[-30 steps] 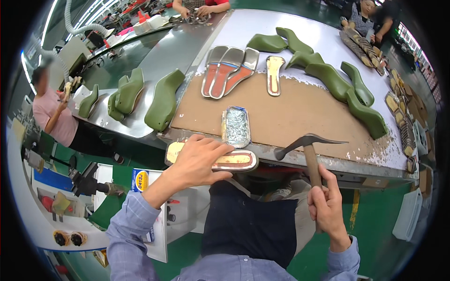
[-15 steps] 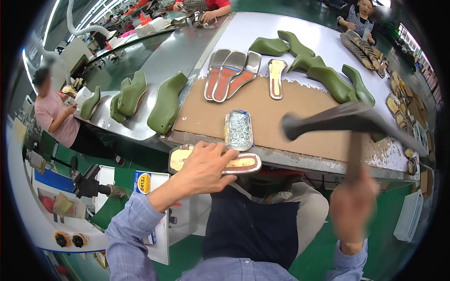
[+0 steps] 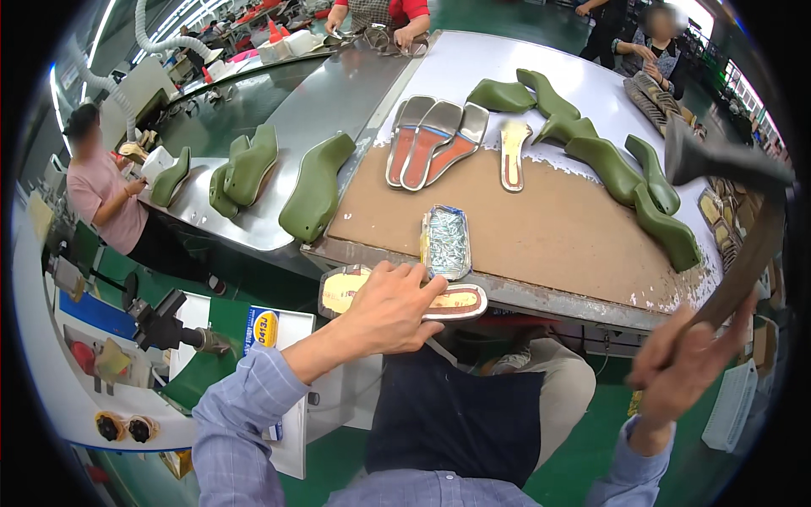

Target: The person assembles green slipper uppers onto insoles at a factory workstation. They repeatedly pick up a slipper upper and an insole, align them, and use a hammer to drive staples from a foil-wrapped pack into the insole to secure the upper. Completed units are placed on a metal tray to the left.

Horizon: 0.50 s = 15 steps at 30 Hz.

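My left hand [image 3: 390, 308] is closed over the middle of a cream insole with a brown rim [image 3: 341, 290], which lies lengthwise at the table's front edge. The insole's two ends show on either side of my fingers. To the right, my right hand [image 3: 688, 363] grips the wooden handle of a hammer [image 3: 745, 253], its dark metal head raised above the table's right side. Just beyond my left fingers sits a small tray of nails [image 3: 447, 243]. A second cream insole [image 3: 512, 160] lies farther back on the brown board.
Several metal-and-red sole plates [image 3: 431, 144] overlap on the table [image 3: 507, 224]. Green shoe lasts [image 3: 608, 169] lie at the back right; others [image 3: 317, 190] stand on the metal bench at left. Stacked soles [image 3: 650, 101] line the far right. People [image 3: 110, 186] work nearby.
The hammer has swung up and to the right with my right hand, its handle now tilted. My left hand stays on the insole. The whole view has shifted slightly.
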Tool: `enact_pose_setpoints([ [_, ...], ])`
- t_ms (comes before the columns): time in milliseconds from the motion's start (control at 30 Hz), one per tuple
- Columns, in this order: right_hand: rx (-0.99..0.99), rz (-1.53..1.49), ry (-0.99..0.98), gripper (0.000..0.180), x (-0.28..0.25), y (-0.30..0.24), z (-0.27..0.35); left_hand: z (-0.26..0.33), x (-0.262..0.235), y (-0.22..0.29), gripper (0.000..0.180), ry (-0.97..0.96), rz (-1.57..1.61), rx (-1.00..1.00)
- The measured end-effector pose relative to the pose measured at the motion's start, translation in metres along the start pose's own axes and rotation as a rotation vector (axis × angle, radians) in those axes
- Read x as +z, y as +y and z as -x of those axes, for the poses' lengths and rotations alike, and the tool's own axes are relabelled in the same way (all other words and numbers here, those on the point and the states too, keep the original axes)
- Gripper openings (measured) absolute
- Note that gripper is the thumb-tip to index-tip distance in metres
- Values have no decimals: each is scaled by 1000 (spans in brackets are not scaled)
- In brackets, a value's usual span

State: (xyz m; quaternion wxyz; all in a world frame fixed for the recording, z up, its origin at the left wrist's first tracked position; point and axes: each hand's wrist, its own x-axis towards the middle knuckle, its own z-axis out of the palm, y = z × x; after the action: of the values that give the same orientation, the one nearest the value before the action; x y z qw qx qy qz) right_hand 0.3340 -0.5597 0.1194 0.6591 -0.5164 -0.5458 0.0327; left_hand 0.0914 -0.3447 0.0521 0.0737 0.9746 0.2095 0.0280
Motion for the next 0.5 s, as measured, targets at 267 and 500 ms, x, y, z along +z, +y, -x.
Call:
enact_pose_setpoints([
  [267, 212, 335, -439, 47, 24, 24, 16, -2, 2, -1, 55, 18, -15, 5],
  [500, 159, 440, -566, 47, 28, 44, 35, -1, 4, 1, 56, 12, 15, -1],
])
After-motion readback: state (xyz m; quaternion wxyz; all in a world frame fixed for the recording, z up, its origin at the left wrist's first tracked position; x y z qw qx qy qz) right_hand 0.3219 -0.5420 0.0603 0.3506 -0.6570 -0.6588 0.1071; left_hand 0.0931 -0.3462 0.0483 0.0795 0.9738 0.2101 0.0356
